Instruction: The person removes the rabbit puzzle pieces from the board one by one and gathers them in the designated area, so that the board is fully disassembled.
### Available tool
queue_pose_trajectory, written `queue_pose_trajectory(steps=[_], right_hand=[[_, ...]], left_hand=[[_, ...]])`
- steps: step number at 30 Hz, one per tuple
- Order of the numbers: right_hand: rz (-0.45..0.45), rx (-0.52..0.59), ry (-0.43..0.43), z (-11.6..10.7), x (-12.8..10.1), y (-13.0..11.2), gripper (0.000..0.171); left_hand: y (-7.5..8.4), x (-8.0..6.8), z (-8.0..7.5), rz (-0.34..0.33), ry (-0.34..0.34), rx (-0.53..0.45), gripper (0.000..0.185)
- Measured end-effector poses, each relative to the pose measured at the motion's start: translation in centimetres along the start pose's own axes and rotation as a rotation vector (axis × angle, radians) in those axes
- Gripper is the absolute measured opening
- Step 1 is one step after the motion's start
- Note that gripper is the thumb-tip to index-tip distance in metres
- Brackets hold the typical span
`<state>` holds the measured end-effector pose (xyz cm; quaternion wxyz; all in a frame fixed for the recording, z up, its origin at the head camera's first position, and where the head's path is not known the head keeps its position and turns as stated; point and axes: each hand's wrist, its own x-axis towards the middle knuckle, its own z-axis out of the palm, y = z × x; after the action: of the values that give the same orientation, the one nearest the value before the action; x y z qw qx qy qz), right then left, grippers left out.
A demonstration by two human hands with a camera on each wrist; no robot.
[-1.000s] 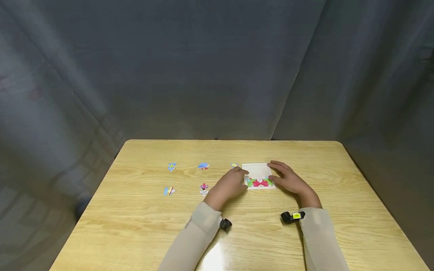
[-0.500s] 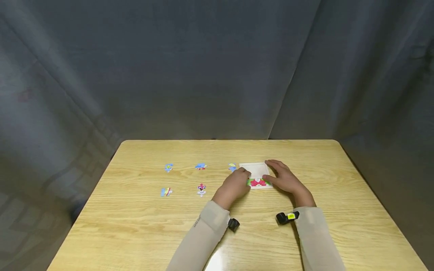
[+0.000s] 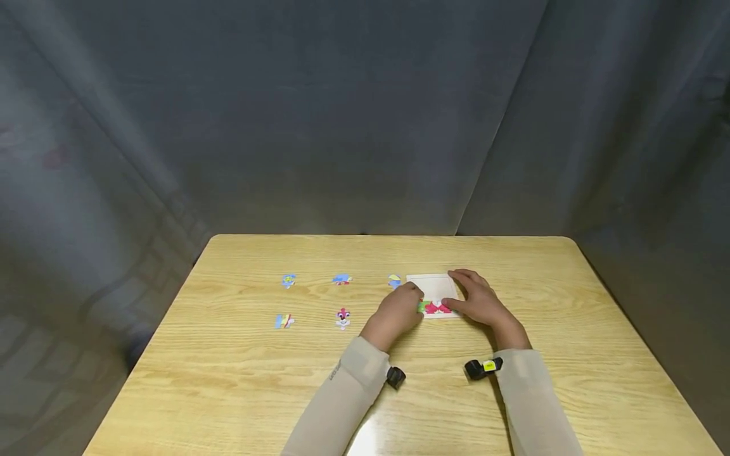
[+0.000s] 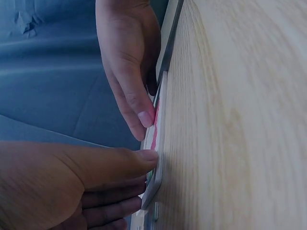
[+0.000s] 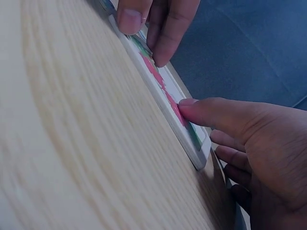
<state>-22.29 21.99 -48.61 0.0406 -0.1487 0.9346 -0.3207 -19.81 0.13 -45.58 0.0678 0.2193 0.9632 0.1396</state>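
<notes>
A shallow white puzzle tray [image 3: 435, 286] lies on the table, a strip of red and green puzzle pieces [image 3: 437, 308] along its near side. My left hand [image 3: 395, 315] grips the tray's left part: its thumb is at the near rim, and a bent finger touches the strip, as the right wrist view shows. From the other side my right hand [image 3: 485, 308] holds the tray, thumb pressing on a red part [image 5: 175, 109] and the other fingers around the right edge. The left hand covers the tray's left end in the head view.
Loose puzzle pieces lie left of the tray: a blue-and-yellow one [image 3: 395, 281], a blue-and-red one [image 3: 342, 278], a flower one [image 3: 289, 280], a striped one [image 3: 284, 321] and an animal-face one [image 3: 343, 318]. A dark curtain [image 3: 342, 126] hangs behind the table [image 3: 228, 380].
My left hand has shifted right, further over the tray's left edge, uncovering the nearby blue-and-yellow piece. My right thumb has slid left along the strip. The loose pieces stay in place.
</notes>
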Motion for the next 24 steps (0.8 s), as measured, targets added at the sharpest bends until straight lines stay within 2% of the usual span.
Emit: queue_pose_trajectory(steps=[8, 24], right_hand=[[0.028, 0.030, -0.012, -0.08, 0.03, 0.49, 0.080], [0.029, 0.012, -0.002, -0.15, 0.10, 0.19, 0.078]], left_hand=[[0.20, 0.37, 0.01, 0.017, 0.013, 0.021, 0.037], [0.65, 0.28, 0.02, -0.021, 0.016, 0.016, 0.038]])
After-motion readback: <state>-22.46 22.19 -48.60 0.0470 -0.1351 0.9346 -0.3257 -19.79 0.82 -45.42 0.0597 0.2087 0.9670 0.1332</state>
